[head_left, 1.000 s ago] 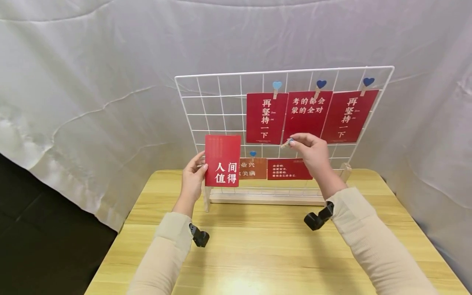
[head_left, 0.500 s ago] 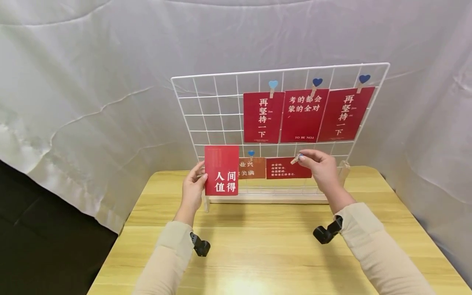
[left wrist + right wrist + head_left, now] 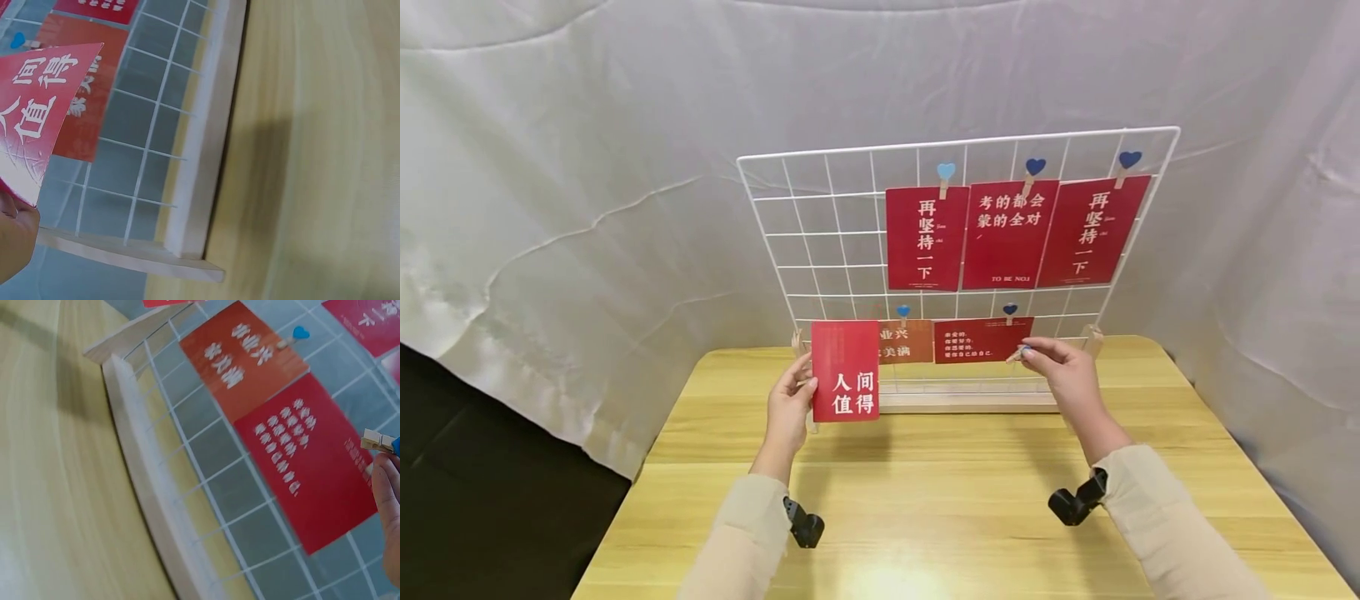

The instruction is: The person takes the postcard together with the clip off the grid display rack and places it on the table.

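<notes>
My left hand (image 3: 790, 408) pinches the left edge of a red card (image 3: 844, 354) with white characters, held upright before the lower left of a white wire grid (image 3: 820, 211). In the left wrist view the same card (image 3: 37, 103) overlaps an orange card on the grid. My right hand (image 3: 1070, 382) pinches a small wooden clothespin (image 3: 1017, 356) with a blue heart between thumb and fingertips. It is at the lower right of a wide red card (image 3: 973, 340) hung on the grid. In the right wrist view the clothespin (image 3: 377, 440) overlaps the grid above that card.
Three red cards, including a middle one (image 3: 1009, 242), hang in the top row under heart clothespins. An orange card (image 3: 910, 343) hangs lower, partly behind the held card. The grid stands in a wooden base (image 3: 970, 403) on a wood-grain table (image 3: 940, 500). Grey cloth (image 3: 625, 150) hangs behind.
Both hands have come down, the left with its card and the right with its clothespin. The right has moved off the upper middle card, and a dark blue heart clothespin now shows on the wide card.
</notes>
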`<state>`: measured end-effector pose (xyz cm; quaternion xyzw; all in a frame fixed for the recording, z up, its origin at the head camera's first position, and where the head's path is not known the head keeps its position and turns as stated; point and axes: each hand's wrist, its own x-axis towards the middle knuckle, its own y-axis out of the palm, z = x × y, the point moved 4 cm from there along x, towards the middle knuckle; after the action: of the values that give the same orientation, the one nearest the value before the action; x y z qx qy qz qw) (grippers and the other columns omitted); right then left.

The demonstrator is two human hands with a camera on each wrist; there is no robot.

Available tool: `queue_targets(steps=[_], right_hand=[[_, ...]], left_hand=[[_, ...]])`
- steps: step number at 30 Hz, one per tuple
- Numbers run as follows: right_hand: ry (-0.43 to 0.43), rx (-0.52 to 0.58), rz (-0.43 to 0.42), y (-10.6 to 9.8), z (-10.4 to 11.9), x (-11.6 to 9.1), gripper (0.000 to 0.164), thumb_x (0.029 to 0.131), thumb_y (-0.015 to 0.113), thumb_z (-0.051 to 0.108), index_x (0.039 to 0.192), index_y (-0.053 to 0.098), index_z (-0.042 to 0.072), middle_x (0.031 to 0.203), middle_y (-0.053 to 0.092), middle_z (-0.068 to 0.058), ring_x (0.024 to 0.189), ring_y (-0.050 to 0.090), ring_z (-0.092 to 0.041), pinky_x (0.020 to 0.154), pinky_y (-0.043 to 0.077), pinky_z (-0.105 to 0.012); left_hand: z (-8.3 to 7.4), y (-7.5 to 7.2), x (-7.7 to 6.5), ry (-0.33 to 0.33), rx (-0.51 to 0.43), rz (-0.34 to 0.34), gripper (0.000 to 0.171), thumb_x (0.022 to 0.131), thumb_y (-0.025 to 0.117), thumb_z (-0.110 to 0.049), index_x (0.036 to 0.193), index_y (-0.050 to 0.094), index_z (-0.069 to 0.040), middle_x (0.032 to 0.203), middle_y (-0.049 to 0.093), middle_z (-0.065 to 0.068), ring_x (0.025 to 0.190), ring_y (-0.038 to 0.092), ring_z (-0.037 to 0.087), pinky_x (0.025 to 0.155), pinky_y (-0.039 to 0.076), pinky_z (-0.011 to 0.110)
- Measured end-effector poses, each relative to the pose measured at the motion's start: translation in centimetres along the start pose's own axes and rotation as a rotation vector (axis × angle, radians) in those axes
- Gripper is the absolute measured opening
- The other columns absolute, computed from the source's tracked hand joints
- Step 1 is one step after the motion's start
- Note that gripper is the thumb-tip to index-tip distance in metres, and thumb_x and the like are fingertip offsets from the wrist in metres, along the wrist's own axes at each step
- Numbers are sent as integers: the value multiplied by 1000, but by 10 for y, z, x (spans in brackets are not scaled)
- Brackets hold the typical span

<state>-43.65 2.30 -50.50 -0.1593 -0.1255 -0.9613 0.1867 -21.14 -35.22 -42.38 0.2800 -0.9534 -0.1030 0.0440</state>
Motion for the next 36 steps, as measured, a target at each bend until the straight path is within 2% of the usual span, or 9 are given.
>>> queue_targets(steps=[3, 11, 16, 17, 20, 24, 28, 31, 36], right_hand=[[-21, -39, -21, -20, -28, -4, 29, 82, 54, -1, 111, 56, -4, 103, 58, -17, 89, 58, -26, 75, 47, -32], [0, -63, -164, -42, -52, -38, 33, 78, 62, 5, 109, 56, -4, 102, 58, -18, 87, 58, -29, 71, 48, -33], [39, -43, -215, -49, -55, -59, 34, 76, 63, 3, 108, 57, -6, 103, 57, -17, 86, 59, -25, 71, 48, -30], [49, -9, -195, -39, -40, -65, 31, 77, 62, 1, 106, 57, -6, 103, 58, -17, 86, 59, -24, 72, 48, -30], [70, 9, -201, -43, -38, -74, 31, 77, 61, 0, 107, 57, -7, 103, 58, -16, 85, 60, -22, 73, 48, -28], [88, -90, -264, -56, -48, -81, 34, 75, 65, 6, 105, 58, -6, 98, 61, -12, 81, 61, -20, 70, 48, -28], [113, -129, -307, -58, -42, -92, 36, 74, 67, 10, 104, 57, -7, 92, 61, -12, 77, 61, -18, 67, 48, -27], [139, -123, -319, -61, -40, -100, 38, 74, 67, 11, 105, 56, -8, 90, 61, -12, 77, 61, -17, 66, 48, -26], [169, -91, -342, -67, -40, -110, 36, 74, 67, 10, 104, 56, -8, 88, 62, -9, 76, 62, -16, 66, 48, -27]], left_hand=[[7, -4, -4, -26, 8, -11, 40, 86, 44, 6, 123, 48, -9, 97, 47, 7, 84, 48, 17, 68, 47, 23], [23, -15, -14, -46, 20, -24, 42, 85, 44, 7, 124, 46, -7, 96, 46, 7, 82, 48, 15, 65, 46, 22], [31, -20, -21, -71, 43, -43, 42, 85, 44, 6, 125, 46, -9, 97, 46, 7, 82, 48, 15, 64, 46, 22], [33, -21, -22, -72, 44, -47, 42, 85, 44, 7, 125, 46, -8, 96, 46, 7, 81, 49, 15, 63, 46, 22], [38, -25, -25, -79, 43, -55, 42, 85, 44, 7, 124, 46, -7, 94, 47, 6, 79, 49, 14, 62, 46, 22], [44, -30, -29, -95, 44, -60, 41, 85, 45, 6, 124, 46, -5, 93, 46, 6, 76, 49, 12, 60, 46, 21], [53, -36, -33, -95, 62, -73, 40, 85, 45, 5, 124, 46, -4, 93, 46, 7, 75, 49, 12, 60, 45, 21], [69, -45, -30, -68, 81, -70, 39, 86, 47, 1, 124, 47, -6, 94, 46, 8, 78, 49, 14, 61, 46, 22], [119, -71, -12, -42, 101, -60, 38, 86, 50, -7, 122, 51, -19, 96, 47, 6, 81, 50, 14, 62, 47, 23]])
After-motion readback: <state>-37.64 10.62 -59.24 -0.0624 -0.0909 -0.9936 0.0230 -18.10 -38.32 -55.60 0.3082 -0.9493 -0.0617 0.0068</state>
